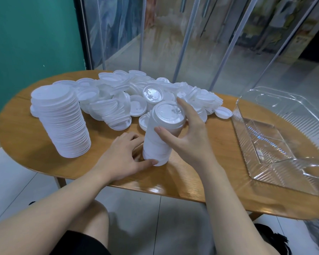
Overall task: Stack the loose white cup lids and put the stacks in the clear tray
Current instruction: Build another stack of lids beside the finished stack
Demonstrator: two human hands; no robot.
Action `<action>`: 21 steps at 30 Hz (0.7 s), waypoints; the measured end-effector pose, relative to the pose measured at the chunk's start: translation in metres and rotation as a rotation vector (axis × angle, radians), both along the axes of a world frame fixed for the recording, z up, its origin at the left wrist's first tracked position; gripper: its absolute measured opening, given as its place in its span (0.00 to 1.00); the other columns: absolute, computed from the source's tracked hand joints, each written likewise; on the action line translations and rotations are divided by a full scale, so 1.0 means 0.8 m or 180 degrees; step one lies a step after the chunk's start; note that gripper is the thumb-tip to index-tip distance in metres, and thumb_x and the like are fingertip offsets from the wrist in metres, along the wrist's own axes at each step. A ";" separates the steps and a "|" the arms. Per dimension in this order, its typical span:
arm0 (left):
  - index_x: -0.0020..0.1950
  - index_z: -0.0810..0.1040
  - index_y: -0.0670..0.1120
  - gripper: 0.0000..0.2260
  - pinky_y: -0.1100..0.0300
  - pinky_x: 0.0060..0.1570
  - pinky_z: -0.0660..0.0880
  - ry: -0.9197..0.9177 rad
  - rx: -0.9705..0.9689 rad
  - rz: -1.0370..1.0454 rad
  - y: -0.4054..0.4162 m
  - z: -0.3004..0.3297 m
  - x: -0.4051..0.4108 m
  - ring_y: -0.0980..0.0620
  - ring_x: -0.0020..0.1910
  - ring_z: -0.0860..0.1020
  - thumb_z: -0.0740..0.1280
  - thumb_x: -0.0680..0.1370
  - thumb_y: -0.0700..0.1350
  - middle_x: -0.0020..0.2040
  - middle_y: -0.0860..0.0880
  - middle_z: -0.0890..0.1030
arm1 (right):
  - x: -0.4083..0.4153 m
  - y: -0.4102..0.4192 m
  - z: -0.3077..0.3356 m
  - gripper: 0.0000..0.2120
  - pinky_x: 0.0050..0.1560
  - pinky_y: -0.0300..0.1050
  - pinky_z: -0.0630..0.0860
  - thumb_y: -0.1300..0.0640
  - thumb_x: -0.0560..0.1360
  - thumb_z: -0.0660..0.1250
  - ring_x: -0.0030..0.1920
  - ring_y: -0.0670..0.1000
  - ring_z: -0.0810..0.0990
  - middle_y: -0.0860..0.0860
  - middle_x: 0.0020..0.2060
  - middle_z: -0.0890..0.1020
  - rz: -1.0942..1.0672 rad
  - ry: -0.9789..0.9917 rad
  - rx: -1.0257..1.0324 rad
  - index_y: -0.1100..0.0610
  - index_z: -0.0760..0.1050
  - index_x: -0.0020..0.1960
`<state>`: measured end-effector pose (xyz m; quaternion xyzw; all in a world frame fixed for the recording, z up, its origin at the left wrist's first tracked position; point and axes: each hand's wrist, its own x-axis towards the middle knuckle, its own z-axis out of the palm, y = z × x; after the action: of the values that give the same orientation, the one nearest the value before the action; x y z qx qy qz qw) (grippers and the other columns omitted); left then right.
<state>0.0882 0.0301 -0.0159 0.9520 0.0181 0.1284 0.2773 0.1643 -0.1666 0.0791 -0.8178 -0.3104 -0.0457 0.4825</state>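
1. The clear ribbed plastic tray (265, 137) runs off the picture's right edge at about 3 o'clock, so its far end is cut off; nothing shows inside it. The heap of loose white plastic cup lids (136, 92) at 12 o'clock overlaps so thickly that single lids are hard to tell apart.
2. The left hand (122, 159) curls round the foot of the short stack of white lids (158, 137) at the middle of the oval wooden table (26, 133), thumb pressed to the lowest lids; the other fingers pass behind the stack and are partly hidden.
3. The right hand (188, 137) is spread wide round the top of that same stack, thumb on the near side, forefinger reaching over the far rim.
4. The held stack leans slightly away from the person, its top lid showing a raised rim and a small sip tab.
5. A taller stack of white lids (63, 124) stands alone at 9 o'clock, untouched.
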 end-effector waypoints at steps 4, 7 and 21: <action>0.70 0.74 0.64 0.29 0.54 0.60 0.71 0.0022 -0.0006 0.0012 0.000 0.000 0.000 0.57 0.57 0.69 0.67 0.72 0.75 0.59 0.61 0.74 | 0.001 0.002 -0.001 0.40 0.68 0.27 0.63 0.46 0.72 0.80 0.69 0.29 0.66 0.34 0.68 0.70 0.0108 0.0068 -0.0090 0.48 0.66 0.78; 0.70 0.74 0.65 0.29 0.54 0.60 0.71 0.0026 -0.0029 0.0013 0.000 0.000 0.000 0.57 0.57 0.69 0.67 0.72 0.75 0.59 0.61 0.73 | 0.002 0.001 -0.003 0.41 0.74 0.40 0.68 0.44 0.72 0.80 0.72 0.38 0.69 0.38 0.71 0.72 0.0150 0.0223 -0.0050 0.49 0.66 0.79; 0.70 0.74 0.64 0.29 0.54 0.63 0.71 0.0010 0.0001 -0.0001 0.000 -0.001 -0.001 0.58 0.59 0.69 0.65 0.73 0.76 0.60 0.62 0.73 | -0.003 0.000 -0.013 0.52 0.74 0.40 0.67 0.38 0.66 0.81 0.74 0.33 0.65 0.33 0.75 0.67 0.0224 0.0699 0.0228 0.40 0.56 0.82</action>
<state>0.0872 0.0302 -0.0168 0.9522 0.0185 0.1269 0.2772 0.1616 -0.1664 0.0687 -0.7886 -0.2824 0.0501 0.5439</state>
